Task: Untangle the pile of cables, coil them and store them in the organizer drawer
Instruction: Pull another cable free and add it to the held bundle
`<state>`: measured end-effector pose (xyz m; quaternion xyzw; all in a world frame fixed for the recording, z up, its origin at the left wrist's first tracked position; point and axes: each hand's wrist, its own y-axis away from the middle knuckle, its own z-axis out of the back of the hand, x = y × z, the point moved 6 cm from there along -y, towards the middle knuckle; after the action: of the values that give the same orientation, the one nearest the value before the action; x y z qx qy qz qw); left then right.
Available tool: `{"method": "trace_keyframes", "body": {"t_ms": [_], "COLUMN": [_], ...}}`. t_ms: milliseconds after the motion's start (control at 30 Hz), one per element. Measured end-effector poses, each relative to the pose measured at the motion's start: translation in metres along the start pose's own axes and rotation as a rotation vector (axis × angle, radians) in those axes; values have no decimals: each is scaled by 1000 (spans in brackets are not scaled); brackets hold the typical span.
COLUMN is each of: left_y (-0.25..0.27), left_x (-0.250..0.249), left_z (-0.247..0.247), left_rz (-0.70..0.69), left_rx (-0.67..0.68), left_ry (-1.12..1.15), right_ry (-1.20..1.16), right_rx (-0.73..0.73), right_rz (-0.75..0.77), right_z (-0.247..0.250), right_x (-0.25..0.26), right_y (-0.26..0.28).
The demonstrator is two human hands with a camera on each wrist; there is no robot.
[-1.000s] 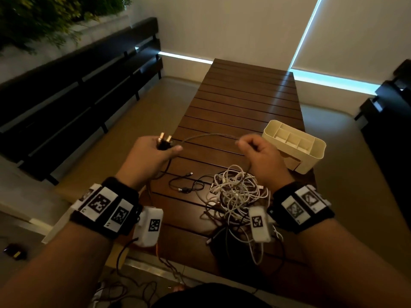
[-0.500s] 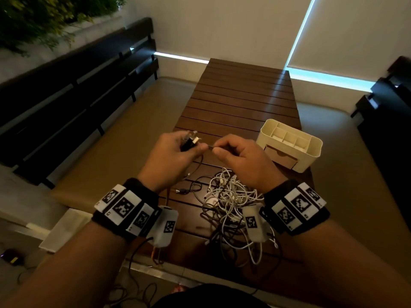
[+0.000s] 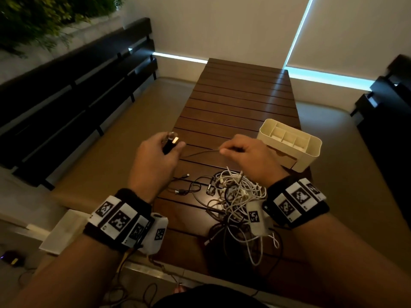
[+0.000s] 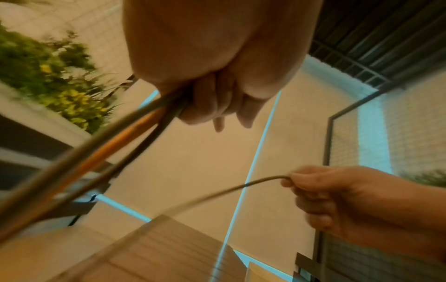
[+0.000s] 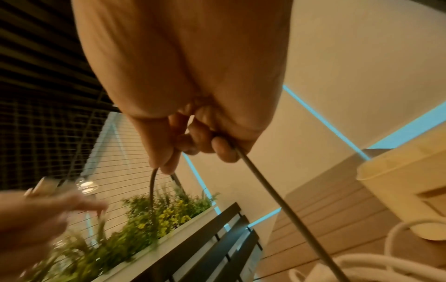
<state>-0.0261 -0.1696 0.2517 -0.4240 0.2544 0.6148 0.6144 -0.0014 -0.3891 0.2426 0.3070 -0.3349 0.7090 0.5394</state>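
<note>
Slatted brown wooden table [image 3: 240,101], running away toward a pale wall [image 3: 222,25]. Thin strips of blue-white light [image 3: 180,57] along the wall's foot and up one vertical seam. Dark slatted bench [image 3: 73,85] to the left, on a tan floor [image 3: 124,121]; another dark piece of furniture [image 3: 387,112] at the right edge. Green plants with yellow flowers [image 3: 42,16] in a white planter above the bench, also seen blurred in both wrist views. White flat board [image 3: 64,232] near the table's near left corner. Small dark device [image 3: 12,260] with a faint light on the ground at far left, thin wires trailing beside it.
</note>
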Motion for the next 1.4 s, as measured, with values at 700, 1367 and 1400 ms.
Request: {"method": "trace_keyframes", "body": {"t_ms": [700, 1367, 1400], "left_y": [5, -6, -7], "left_x": [31, -6, 0], "left_z": [-10, 17, 14], "left_rz": [160, 16, 49], "left_rx": [181, 66, 120], "left_ry": [56, 357, 292], "right_ry": [-142, -132, -159], "right_rx": [-92, 54, 23], "right_rz": [-113, -121, -130], "right_z": [1, -20, -17], "right_x": [-23, -25, -24], "right_y": [7, 30, 29]}}
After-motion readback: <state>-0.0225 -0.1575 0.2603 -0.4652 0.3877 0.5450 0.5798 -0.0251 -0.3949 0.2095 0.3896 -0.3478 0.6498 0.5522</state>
